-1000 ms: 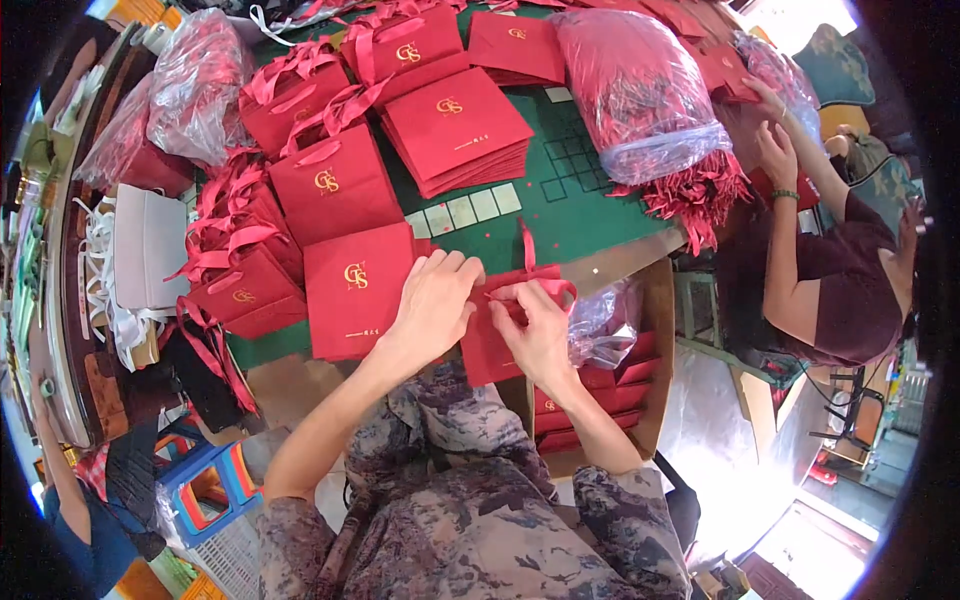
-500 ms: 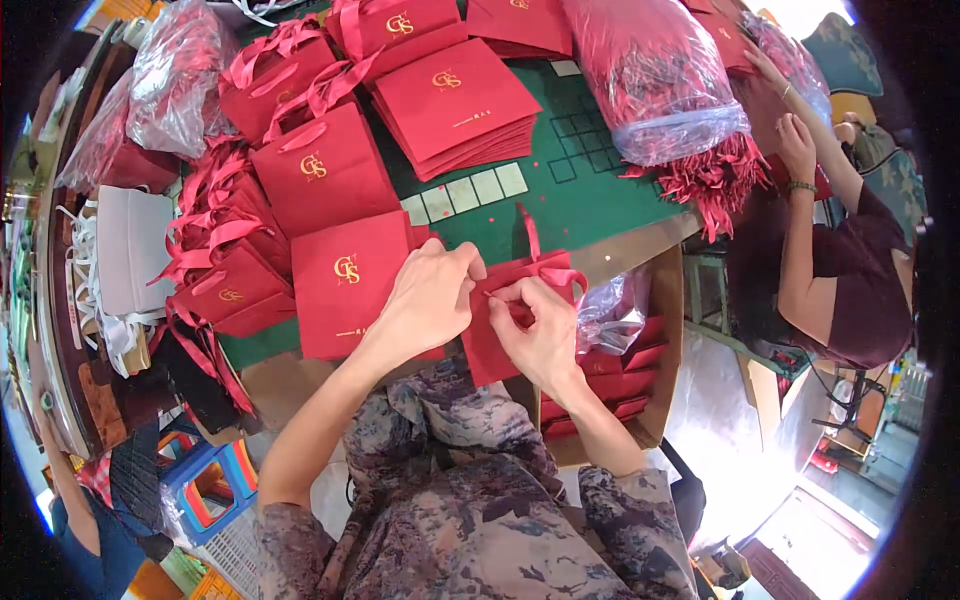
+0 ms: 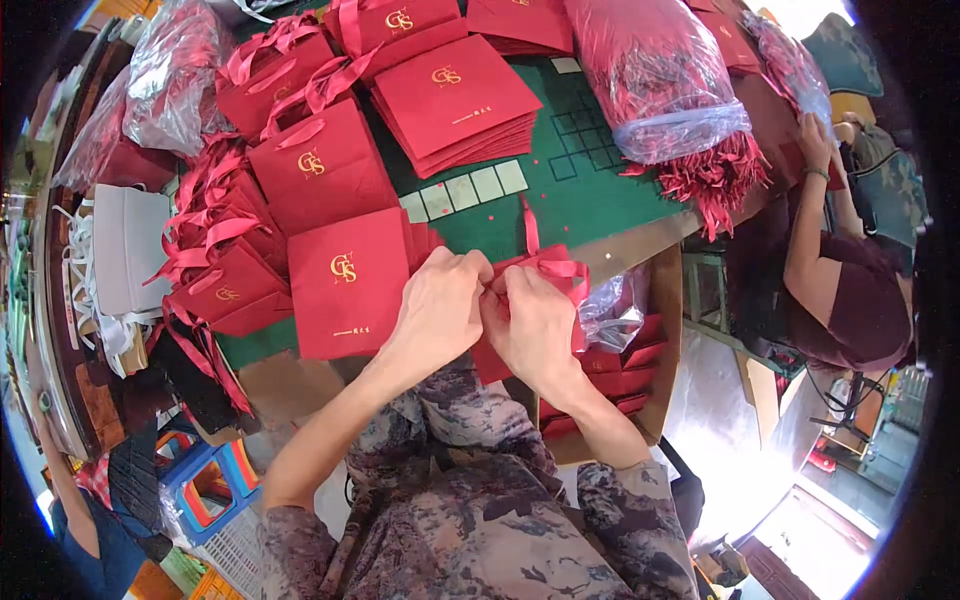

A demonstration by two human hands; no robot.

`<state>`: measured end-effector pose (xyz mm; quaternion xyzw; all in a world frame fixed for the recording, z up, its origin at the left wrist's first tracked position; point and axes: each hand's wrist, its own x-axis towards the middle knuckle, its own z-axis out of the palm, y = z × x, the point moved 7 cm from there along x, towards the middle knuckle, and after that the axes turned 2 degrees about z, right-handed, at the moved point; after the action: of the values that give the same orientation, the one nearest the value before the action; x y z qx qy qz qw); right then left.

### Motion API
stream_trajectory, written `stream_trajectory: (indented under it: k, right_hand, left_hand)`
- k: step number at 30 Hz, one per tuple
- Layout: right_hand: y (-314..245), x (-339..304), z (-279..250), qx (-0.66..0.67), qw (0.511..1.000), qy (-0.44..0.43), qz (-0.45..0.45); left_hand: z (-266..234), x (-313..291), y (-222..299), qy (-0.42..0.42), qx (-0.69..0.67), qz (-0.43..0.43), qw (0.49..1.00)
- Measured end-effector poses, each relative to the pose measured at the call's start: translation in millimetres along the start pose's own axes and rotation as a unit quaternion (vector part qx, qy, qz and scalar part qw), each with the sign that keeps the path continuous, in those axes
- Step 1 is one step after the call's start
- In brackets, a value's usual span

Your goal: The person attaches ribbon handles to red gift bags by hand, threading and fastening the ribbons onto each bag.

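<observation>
My left hand [image 3: 440, 305] and my right hand [image 3: 535, 325] meet at the top edge of a red paper gift bag [image 3: 545, 262], fingers pinched on its red ribbon handle [image 3: 530, 232]. The bag is mostly hidden behind both hands. Just left of them lies a flat red bag with a gold emblem [image 3: 345, 280] on the green cutting mat [image 3: 560, 195].
Finished red bags with ribbon handles [image 3: 225, 270] pile at the left. A stack of flat red bags [image 3: 455, 100] lies behind. Plastic sacks of red ribbons [image 3: 665, 90] sit at the back right. A cardboard box of red bags [image 3: 625, 365] stands below. Another person [image 3: 835, 290] sits at the right.
My hands have drawn closer together on the ribbon, and the ribbon loop now stands shorter above the bag. The view has shifted slightly downward.
</observation>
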<state>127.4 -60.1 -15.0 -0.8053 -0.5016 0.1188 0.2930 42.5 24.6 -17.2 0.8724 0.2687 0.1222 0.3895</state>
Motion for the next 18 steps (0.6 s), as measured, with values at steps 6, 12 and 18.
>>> stream_trajectory:
  k: [6,12,18]
  right_hand:
    - [22,1,-8,0.193,0.972,-0.079,0.110]
    - [13,-1,-12,0.114,0.993,-0.009,0.004]
    - [1,9,-36,0.078,0.994,-0.020,-0.077]
  left_hand:
    - [-4,-2,-7,0.000,-0.080,-0.035,0.996]
    - [0,-3,-1,-0.014,-0.078,-0.050,0.996]
    - [-1,-5,2,0.048,-0.066,-0.037,0.996]
